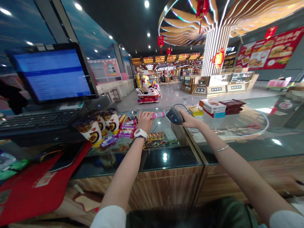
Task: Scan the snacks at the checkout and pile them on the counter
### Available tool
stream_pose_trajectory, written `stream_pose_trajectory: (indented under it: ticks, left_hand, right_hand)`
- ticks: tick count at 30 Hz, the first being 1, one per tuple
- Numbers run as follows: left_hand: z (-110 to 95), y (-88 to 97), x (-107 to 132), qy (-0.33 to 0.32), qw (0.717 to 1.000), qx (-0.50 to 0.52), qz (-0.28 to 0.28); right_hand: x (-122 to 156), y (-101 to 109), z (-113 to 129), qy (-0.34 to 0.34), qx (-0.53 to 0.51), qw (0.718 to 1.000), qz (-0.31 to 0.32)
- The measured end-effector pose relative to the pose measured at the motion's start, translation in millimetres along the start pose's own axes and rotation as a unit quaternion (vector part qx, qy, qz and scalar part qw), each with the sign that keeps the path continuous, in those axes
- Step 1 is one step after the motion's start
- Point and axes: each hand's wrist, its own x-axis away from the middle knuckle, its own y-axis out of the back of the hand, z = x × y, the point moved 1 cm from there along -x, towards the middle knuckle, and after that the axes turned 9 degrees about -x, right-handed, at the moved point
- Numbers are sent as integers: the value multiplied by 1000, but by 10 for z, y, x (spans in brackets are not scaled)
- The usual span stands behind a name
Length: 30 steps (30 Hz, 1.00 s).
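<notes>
My left hand (144,121) pinches a flat pink packet with a barcode label (157,115) at its fingertips. My right hand (190,120) grips a black corded handheld barcode scanner (175,116), its nose angled toward the packet with a small gap between them. Both hands are above a glass display counter (166,161). Left of my left hand stand paper snack cups (90,131) and purple-wrapped candy bars (127,129). A white watch (140,134) circles my left wrist, and a thin bracelet (221,148) circles my right.
A point-of-sale touchscreen (53,74) and black keyboard (38,122) stand to the left, above a red mat (35,180) with a phone (66,156). Stacked boxes (212,107) and dark packets (232,106) lie on the glass to the right. Beyond the counter stretches a mall floor with a children's ride (147,95).
</notes>
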Motion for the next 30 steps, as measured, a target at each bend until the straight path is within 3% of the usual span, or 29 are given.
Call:
stream_pose_trajectory:
  ticks: [4, 8, 16, 30]
  left_hand:
    - [-7, 31, -4, 5, 1000, 1, -5]
    - [-29, 68, -8, 7, 1000, -3, -2]
    - [-41, 38, -6, -3, 1000, -5, -12]
    - [-85, 37, -11, -28, 999, 3, -39]
  right_hand:
    - [-26, -68, -154, 48, 1, 999, 12]
    - [-35, -147, -276, 51, 34, 997, 38]
    - [-62, -266, -311, 92, 28, 992, 76]
    - [-112, -446, -391, 88, 22, 992, 89]
